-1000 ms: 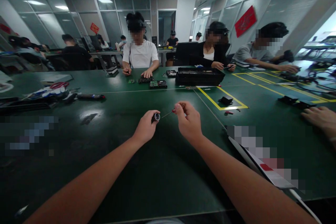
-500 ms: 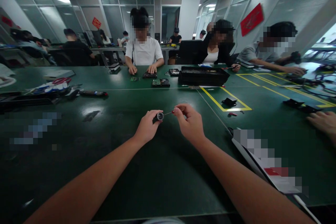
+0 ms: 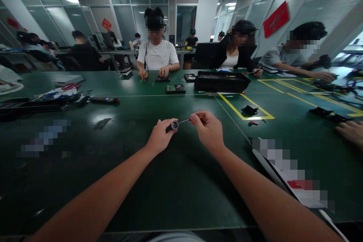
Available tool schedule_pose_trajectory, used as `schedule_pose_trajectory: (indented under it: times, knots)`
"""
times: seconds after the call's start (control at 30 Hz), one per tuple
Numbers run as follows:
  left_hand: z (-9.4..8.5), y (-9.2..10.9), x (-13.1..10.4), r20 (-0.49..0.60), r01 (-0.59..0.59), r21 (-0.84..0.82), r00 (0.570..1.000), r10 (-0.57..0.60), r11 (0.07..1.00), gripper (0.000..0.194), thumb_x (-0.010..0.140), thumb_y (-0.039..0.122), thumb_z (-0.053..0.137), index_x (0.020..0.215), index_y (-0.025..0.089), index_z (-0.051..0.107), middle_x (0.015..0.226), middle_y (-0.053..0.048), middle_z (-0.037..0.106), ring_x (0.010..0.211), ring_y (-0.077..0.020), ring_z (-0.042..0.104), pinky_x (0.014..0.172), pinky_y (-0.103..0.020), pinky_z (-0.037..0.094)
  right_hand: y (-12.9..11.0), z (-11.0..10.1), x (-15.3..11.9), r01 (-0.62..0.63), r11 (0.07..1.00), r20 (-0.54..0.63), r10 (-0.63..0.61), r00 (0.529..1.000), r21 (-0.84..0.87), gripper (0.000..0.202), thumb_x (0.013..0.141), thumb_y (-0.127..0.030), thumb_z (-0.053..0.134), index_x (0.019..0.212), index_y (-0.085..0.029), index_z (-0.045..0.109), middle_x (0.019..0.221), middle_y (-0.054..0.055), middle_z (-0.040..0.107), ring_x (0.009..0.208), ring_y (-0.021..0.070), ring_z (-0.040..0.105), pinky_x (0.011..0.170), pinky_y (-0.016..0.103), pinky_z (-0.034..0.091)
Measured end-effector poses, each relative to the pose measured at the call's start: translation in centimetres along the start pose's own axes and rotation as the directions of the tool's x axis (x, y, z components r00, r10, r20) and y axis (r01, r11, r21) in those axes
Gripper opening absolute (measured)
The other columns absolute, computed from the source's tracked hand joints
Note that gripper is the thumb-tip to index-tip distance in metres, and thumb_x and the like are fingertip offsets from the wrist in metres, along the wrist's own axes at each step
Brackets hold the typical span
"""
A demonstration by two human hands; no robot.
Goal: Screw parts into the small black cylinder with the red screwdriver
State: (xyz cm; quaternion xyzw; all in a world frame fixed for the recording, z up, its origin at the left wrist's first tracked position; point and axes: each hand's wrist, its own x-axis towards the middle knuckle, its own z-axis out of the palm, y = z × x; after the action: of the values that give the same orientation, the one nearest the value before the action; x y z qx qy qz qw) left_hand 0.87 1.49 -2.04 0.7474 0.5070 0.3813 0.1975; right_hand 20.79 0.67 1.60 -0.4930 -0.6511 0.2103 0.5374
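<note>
My left hand (image 3: 159, 138) is closed round a small dark cylindrical part (image 3: 174, 125) with a pale ring-shaped rim, its round end turned towards me. Between the fingertips of my right hand (image 3: 210, 131) is a thin screwdriver (image 3: 190, 119) with a red end by the fingers. Its metal shaft points left and reaches the side of the cylindrical part; whether the tip sits in a screw is too small to tell. Both hands are held over the middle of the green table (image 3: 181, 181).
A black box (image 3: 222, 84) and circuit-board parts (image 3: 176, 89) lie farther back. To the left are red-handled scissors (image 3: 71, 86) and a dark tool (image 3: 104, 100). On the right are a black bracket (image 3: 250, 110) and a white sheet (image 3: 307, 199). A co-worker's hand (image 3: 353, 132) rests at the right edge.
The view has shifted slightly, so everything sits a little farther right. My hands keep the same grips; the right hand looks slightly farther from the part, with more shaft showing.
</note>
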Motion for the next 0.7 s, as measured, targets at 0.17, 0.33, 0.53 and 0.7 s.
schedule_pose_trajectory:
  times: [0.17, 0.33, 0.53, 0.7]
  knots:
    - [-0.15, 0.03, 0.09, -0.002, -0.011, 0.027, 1.000, 0.011, 1.000, 0.037, 0.094, 0.021, 0.065, 0.130, 0.029, 0.063, 0.127, -0.002, 0.067, 0.120, -0.0255, 0.059, 0.119, -0.058, 0.030, 0.07, -0.02, 0.04, -0.003, 1.000, 0.013, 0.003, 1.000, 0.026, 0.028, 0.095, -0.046, 0.059, 0.093, -0.019, 0.069, 0.082, 0.006, 0.076, 0.075, 0.0210, 0.071, 0.069, 0.034, 0.053]
    - [-0.22, -0.49, -0.03, -0.004, -0.029, 0.020, 1.000, 0.029, 0.999, 0.040, 0.094, 0.023, 0.065, 0.133, 0.030, 0.060, 0.125, -0.003, 0.067, 0.116, -0.0252, 0.059, 0.111, -0.052, 0.040, -0.08, -0.02, -0.17, 0.017, 0.999, 0.085, -0.020, 0.996, 0.034, 0.023, 0.097, -0.040, 0.052, 0.103, -0.020, 0.063, 0.070, 0.000, 0.067, 0.062, 0.0169, 0.063, 0.060, 0.030, 0.046]
    - [-0.06, -0.75, -0.13, 0.013, -0.081, 0.007, 0.997, 0.081, 0.997, 0.040, 0.093, 0.021, 0.065, 0.132, 0.029, 0.061, 0.127, -0.004, 0.065, 0.120, -0.0247, 0.058, 0.109, -0.047, 0.042, -0.76, 0.08, -0.54, 0.060, 0.998, 0.087, -0.058, 0.995, -0.022, 0.029, 0.099, -0.047, 0.050, 0.092, -0.022, 0.063, 0.063, -0.003, 0.059, 0.056, 0.0148, 0.055, 0.056, 0.029, 0.039]
    - [0.17, -0.58, -0.21, 0.033, -0.067, 0.046, 0.997, 0.066, 0.997, 0.040, 0.094, 0.021, 0.064, 0.132, 0.030, 0.061, 0.128, -0.004, 0.064, 0.120, -0.0249, 0.057, 0.116, -0.054, 0.034, -0.71, 0.24, -0.34, 0.044, 0.993, 0.028, -0.041, 0.999, -0.106, 0.034, 0.099, -0.045, 0.048, 0.090, -0.020, 0.069, 0.068, 0.001, 0.067, 0.061, 0.0169, 0.059, 0.060, 0.030, 0.040]
